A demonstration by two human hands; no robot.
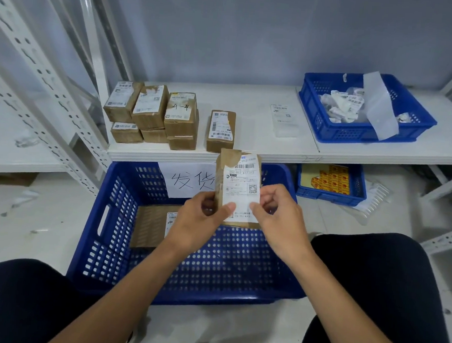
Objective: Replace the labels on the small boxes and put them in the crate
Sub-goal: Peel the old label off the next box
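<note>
A plain grey-blue wall (258,25) stands behind a low white shelf (251,111) on slotted white metal uprights (37,75). A second rack (12,154) runs off at the left. The floor (39,227) is pale and glossy under soft, even light.

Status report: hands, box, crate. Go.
Both busy: left hand grips small box, right hand pinches its label. Box upright over blue crate, not yet in. One cardboard box already inside. Nothing blocking.

Box (148,229) in crate (113,216) partly behind left hand (202,223); held box (227,159) label (242,189) print unreadably small.
</note>
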